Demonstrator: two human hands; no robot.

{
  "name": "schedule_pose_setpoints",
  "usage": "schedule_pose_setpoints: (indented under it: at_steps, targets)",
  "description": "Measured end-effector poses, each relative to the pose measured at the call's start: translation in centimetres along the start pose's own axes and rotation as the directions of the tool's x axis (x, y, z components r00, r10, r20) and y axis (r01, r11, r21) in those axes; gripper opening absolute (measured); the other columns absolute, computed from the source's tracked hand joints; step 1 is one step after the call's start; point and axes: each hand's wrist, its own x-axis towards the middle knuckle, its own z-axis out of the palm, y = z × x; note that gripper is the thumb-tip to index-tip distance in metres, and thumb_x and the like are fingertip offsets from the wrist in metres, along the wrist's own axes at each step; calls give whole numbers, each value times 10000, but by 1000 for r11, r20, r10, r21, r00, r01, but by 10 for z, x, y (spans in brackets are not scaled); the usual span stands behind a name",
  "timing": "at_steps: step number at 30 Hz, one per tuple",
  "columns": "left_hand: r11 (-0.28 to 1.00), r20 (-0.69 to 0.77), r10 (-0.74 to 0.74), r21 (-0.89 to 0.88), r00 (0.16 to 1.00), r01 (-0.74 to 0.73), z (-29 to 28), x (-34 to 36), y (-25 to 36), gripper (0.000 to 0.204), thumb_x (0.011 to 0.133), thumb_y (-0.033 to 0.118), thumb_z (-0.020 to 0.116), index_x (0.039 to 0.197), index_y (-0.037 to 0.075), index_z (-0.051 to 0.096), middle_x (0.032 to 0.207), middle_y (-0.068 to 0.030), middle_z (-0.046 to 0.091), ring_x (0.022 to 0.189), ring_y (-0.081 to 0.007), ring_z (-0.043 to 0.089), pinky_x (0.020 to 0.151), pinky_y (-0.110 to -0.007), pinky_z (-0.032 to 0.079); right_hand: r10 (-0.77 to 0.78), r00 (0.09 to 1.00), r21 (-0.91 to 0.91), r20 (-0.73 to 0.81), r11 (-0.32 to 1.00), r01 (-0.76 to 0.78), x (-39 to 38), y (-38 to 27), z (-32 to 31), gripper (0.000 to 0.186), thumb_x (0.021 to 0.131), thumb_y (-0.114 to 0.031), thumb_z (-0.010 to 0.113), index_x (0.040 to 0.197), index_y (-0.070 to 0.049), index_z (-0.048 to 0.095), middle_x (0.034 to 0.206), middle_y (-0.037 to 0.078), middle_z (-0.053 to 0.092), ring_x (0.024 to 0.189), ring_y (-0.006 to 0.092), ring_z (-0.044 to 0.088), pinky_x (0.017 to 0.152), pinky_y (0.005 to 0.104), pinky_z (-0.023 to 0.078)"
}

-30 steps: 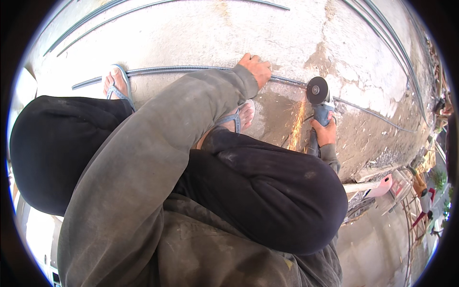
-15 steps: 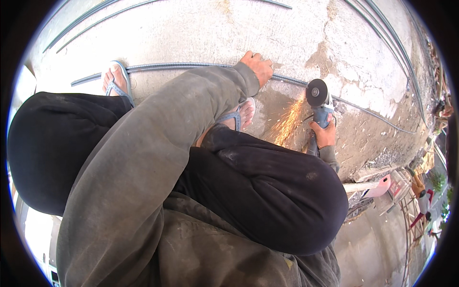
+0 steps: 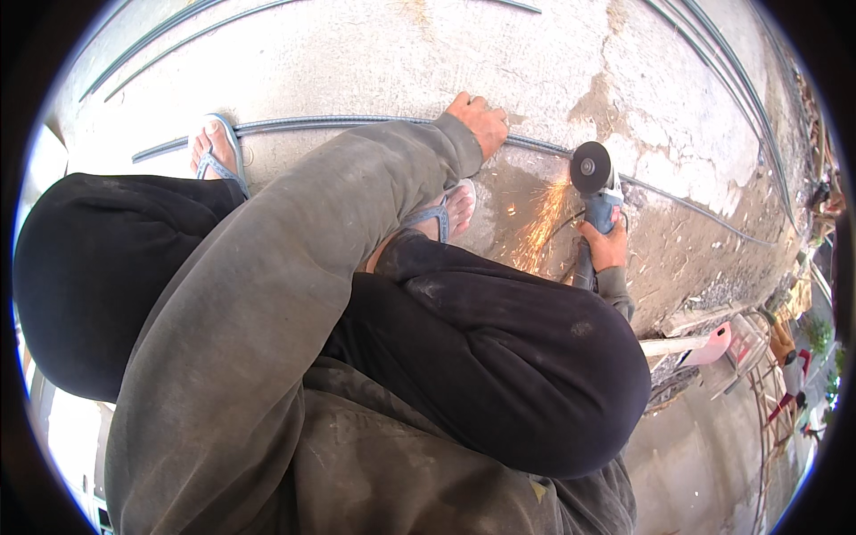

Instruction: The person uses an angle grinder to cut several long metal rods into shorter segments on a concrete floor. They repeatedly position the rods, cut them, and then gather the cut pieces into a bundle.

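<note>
The person is squatting on a pale concrete floor [image 3: 348,71], with both hands working low in front of the feet. The left hand [image 3: 479,123] is reaching across the right knee and lying over the rods [image 3: 330,123]; its fingers are curling down and gripping them, the tips being hidden from view. The right hand [image 3: 609,245] is holding the grinder [image 3: 599,212], its fingers closing around the blue and dark body. The rods are lying roughly crosswise on the floor, passing at the left foot [image 3: 212,147], running behind the left sleeve [image 3: 267,259] and reaching the disc [image 3: 590,167] on the right. The disc is hiding the exact point of contact. Orange sparks [image 3: 539,232] are spraying from its near left edge toward the lower edge of the view, between the right foot [image 3: 459,210] and the grinder. A thin bar [image 3: 700,207] is extending right from behind the grinder. Further bars [image 3: 727,76] are lying at upper right, well apart from the hands. Both feet are wearing sandals. A pink object [image 3: 711,346] is lying at lower right, near broken debris.
</note>
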Motion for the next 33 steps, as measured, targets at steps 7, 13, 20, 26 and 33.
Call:
schedule_pose_setpoints:
  at_steps: [7, 13, 20, 26, 33]
  targets:
    - [1000, 22, -3, -13, 1000, 3, -7, 0, 3, 150, 859, 113, 634, 940, 153, 754, 1031, 32, 675, 1043, -223, 647, 907, -417, 458, 61, 998, -85, -1, 995, -61, -14, -28, -5, 560, 705, -279, 811, 1107, 83, 667, 958, 199, 734, 868, 288, 705, 815, 394, 540]
    - [1000, 23, -9, -6, 1000, 9, -6, -2, 0, 156, 859, 100, 634, 937, 149, 760, 1038, 32, 677, 1048, -222, 646, 911, -415, 456, 31, 1000, -49, 2, 998, -31, 1, -18, -1, 536, 706, -283, 814, 1092, 61, 674, 961, 198, 733, 874, 300, 707, 824, 398, 541]
    - [1000, 17, -19, 15, 1000, 19, -3, -3, 2, 150, 859, 106, 635, 916, 157, 764, 1030, 34, 681, 1039, -220, 649, 904, -412, 458, 38, 999, -107, 9, 994, -37, 6, -11, -3, 547, 708, -303, 819, 1088, 61, 666, 994, 211, 729, 900, 324, 706, 841, 412, 539]
    - [1000, -10, -25, 6, 1000, 25, -1, -3, 1, 150, 862, 117, 632, 918, 162, 764, 1026, 36, 683, 1022, -221, 656, 902, -416, 457, 55, 998, -100, -17, 993, -56, 6, -6, 0, 580, 686, -326, 824, 1086, 63, 665, 991, 213, 724, 902, 323, 704, 841, 407, 538]
    - [1000, -24, -20, -9, 999, 20, 1, -4, 0, 147, 859, 110, 627, 904, 159, 758, 1022, 33, 680, 1021, -218, 654, 903, -415, 456, 45, 999, -77, 3, 996, -44, 3, -13, -1, 593, 682, -328, 822, 1090, 74, 667, 961, 210, 729, 875, 329, 706, 835, 396, 537]
